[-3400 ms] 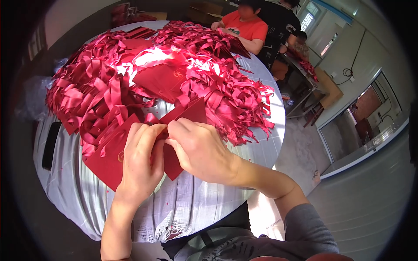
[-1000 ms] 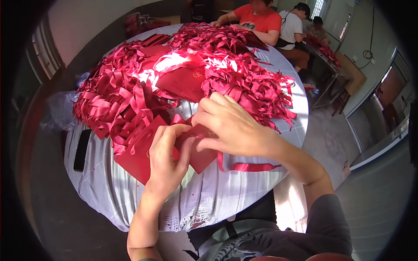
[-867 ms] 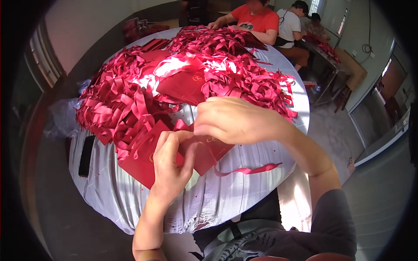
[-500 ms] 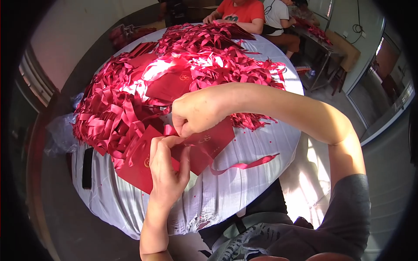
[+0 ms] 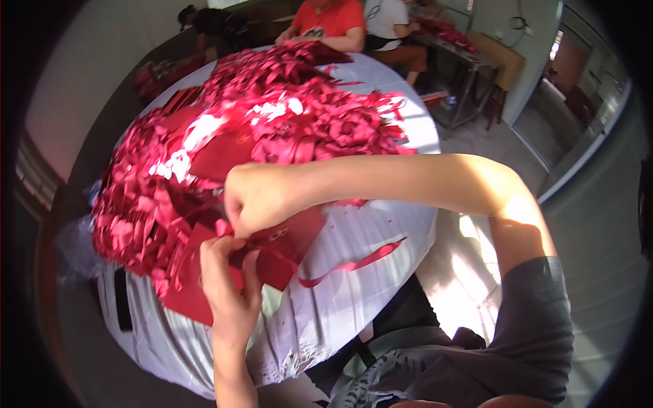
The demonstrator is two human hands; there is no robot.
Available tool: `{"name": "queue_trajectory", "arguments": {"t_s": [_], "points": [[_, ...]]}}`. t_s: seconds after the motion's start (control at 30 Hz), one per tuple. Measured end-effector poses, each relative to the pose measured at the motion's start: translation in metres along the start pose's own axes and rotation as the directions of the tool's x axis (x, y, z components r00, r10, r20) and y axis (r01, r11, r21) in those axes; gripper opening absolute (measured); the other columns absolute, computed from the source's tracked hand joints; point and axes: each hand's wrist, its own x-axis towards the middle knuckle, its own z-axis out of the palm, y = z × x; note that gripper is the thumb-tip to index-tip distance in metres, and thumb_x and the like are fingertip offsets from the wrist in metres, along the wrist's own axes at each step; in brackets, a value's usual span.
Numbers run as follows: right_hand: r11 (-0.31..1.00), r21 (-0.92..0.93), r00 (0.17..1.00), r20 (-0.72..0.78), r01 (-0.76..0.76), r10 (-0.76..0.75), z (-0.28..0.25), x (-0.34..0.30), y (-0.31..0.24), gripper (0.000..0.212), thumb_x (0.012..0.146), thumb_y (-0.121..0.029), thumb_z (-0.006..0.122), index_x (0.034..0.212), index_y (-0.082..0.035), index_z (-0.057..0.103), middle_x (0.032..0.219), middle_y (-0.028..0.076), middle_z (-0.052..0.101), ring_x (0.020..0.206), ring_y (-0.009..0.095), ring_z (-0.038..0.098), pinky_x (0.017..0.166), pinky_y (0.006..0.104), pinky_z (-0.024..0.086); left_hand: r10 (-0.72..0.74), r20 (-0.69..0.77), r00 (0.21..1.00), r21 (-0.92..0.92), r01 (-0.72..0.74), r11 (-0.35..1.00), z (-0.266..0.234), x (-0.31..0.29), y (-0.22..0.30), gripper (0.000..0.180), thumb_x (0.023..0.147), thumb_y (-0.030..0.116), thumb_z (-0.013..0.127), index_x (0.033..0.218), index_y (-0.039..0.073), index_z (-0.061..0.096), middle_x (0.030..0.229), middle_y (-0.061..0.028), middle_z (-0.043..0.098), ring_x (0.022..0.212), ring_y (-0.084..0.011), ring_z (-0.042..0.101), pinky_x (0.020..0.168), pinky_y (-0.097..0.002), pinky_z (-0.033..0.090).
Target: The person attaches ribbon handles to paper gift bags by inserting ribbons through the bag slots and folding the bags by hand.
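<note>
Two hands' fingers pinch a red envelope on the white-clothed round table.

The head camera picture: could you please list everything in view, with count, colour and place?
Round table: one, white cloth, centre.
Paper strips: a large heap, red, across the tabletop.
Flat card pieces: a few, dark red, near edge under the hands.
Loose strip: one, red, on the cloth right of the hands.
Dark flat object: one, black, table's left edge.
Other people: at least three, far side.
Left hand: gripping the card.
Right hand: pinching its upper edge.
</note>
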Motion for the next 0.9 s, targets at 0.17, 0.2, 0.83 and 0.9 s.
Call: {"name": "queue_trajectory", "arguments": {"t_s": [0.17,0.2,0.83,0.9], "points": [[0.994,0.099,0.997,-0.047,-0.048,0.053,0.009,0.004,-0.002,0.013,0.069,-0.009,0.066,0.074,0.002,0.072,0.068,0.013,0.067,0.065,0.018,0.066,0.062,0.0332,0.052,-0.019,-0.043,0.999,-0.021,0.018,1.000,-0.001,-0.003,-0.011,0.024,0.077,-0.009,0.066,0.095,-0.003,0.051,0.086,-0.0129,0.053,0.073,-0.0242,0.053,0.064,-0.0316,0.045],[0.997,0.078,0.993,-0.116,0.001,0.008,0.012,0.007,0.000,0.013,0.070,-0.010,0.067,0.075,0.002,0.071,0.067,0.013,0.067,0.064,0.018,0.065,0.063,0.0334,0.051,-0.062,-0.047,0.997,-0.055,0.059,0.997,-0.001,-0.003,-0.011,0.024,0.077,-0.009,0.066,0.095,-0.003,0.051,0.086,-0.0121,0.052,0.073,-0.0229,0.053,0.064,-0.0307,0.045],[0.907,0.394,0.949,-0.313,0.147,-0.018,0.001,0.063,-0.005,0.011,0.074,-0.009,0.070,0.072,0.002,0.068,0.061,0.004,0.061,0.055,0.010,0.055,0.049,0.0265,0.043,0.024,-0.017,1.000,0.025,-0.024,0.999,-0.006,0.005,0.000,0.027,0.072,-0.011,0.067,0.098,-0.004,0.062,0.081,-0.0123,0.061,0.071,-0.0253,0.054,0.061,-0.0330,0.045],[0.893,0.417,0.952,-0.305,0.167,-0.036,0.002,0.065,-0.004,0.012,0.076,-0.010,0.069,0.071,0.001,0.067,0.060,0.003,0.060,0.053,0.008,0.053,0.047,0.0247,0.041,0.028,-0.024,0.999,0.021,-0.027,0.999,-0.008,0.005,-0.002,0.028,0.072,-0.011,0.068,0.098,-0.004,0.062,0.081,-0.0122,0.061,0.071,-0.0252,0.054,0.060,-0.0330,0.044]]}}
